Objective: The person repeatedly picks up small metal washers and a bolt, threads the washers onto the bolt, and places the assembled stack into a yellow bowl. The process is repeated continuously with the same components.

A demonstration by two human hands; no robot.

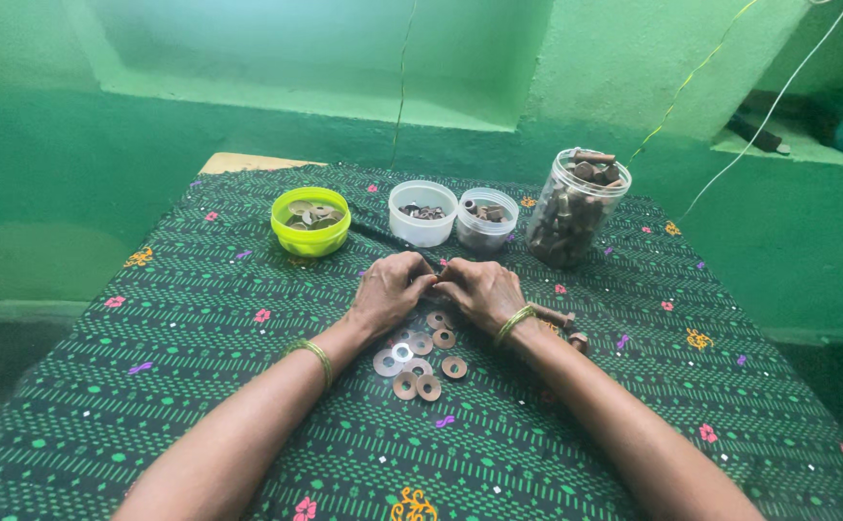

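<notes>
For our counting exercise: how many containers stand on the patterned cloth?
4. A yellow-green bowl at the left, a white tub and a clear tub side by side in the middle, and a tall clear jar at the right. None seems hidden.

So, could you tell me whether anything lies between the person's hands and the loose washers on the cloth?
Nothing visible does. The left hand and right hand meet fingertip to fingertip just above the washers, which lie bare on the green cloth between the wrists. The containers stand farther back, behind the hands.
</notes>
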